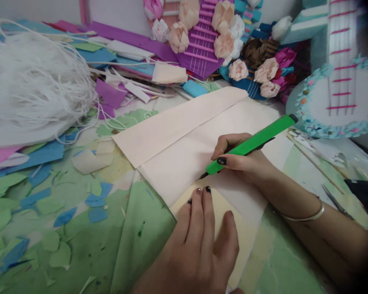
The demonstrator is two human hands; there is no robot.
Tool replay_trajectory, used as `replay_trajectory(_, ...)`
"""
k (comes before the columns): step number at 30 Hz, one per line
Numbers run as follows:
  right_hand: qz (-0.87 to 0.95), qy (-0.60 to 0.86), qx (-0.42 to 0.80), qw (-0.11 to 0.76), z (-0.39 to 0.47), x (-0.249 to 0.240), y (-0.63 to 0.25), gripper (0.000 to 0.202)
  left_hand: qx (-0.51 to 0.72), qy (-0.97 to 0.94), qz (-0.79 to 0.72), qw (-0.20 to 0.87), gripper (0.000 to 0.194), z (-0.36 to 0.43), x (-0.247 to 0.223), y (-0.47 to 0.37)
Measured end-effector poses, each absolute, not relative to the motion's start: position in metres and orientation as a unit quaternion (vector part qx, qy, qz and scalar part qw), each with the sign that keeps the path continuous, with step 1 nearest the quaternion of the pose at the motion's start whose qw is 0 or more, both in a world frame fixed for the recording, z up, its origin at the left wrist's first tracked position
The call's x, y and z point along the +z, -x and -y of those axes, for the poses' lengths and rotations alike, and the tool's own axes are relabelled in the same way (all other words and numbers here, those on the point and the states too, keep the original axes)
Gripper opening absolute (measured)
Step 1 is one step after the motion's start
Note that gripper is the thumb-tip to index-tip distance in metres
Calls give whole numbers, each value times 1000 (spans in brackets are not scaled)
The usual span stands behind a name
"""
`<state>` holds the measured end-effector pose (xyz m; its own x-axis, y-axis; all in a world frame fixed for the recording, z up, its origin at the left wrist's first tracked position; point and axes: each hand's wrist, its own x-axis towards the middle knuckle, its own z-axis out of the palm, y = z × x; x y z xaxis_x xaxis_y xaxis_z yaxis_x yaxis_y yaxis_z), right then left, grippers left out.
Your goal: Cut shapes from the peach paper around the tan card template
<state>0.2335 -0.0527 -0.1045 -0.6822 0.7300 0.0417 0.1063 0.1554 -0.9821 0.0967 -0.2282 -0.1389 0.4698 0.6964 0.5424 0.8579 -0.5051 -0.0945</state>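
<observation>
A green marker (pixel 257 141) is gripped in my right hand (pixel 242 159), its dark tip pointing down at the upper edge of a pale yellow paper piece (pixel 245 232). Flat on that yellow piece lies my left hand (pixel 202 241), fingers stretched out and thumb apart. Under both is a large cream-white sheet (pixel 178 163), with a folded or overlapping cream strip (pixel 180 122) along its far side. Whether the tip touches the paper is hard to tell.
White cord (pixel 37 81) is heaped at the back left, near blue and green paper scraps (pixel 61 253). Paper flowers (pixel 223 20) and a decorated guitar shape (pixel 340 94) stand behind. Scissors (pixel 337 200) and thin sticks (pixel 315 163) lie at right.
</observation>
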Motion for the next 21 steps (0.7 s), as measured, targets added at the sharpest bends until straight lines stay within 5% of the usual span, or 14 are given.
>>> replay_trajectory(21, 722, 290, 572, 260, 53, -104, -232, 9, -217, 830, 478, 188, 46, 230, -140, -100)
